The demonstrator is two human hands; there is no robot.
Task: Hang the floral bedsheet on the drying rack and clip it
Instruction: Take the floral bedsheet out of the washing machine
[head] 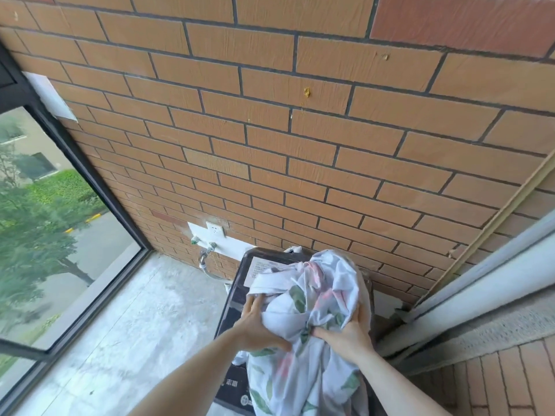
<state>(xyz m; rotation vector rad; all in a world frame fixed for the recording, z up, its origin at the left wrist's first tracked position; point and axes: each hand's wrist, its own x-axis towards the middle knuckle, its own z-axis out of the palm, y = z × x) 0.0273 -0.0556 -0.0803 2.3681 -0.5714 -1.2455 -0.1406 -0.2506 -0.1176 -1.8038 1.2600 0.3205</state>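
Bunching the soft, crumpled floral bedsheet (312,298), both hands grip folds.

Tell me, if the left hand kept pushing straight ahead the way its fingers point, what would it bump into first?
The left hand already presses into the bunched floral bedsheet, so more sheet comes first. Beyond that, probably the dark appliance top beneath it, though depth is hard to judge.

The bedsheet (312,298) lies bunched on the washing machine (232,298), before the brick wall (270,130).

one bedsheet (312,307), two hands (258,325), one washing machine (237,295)
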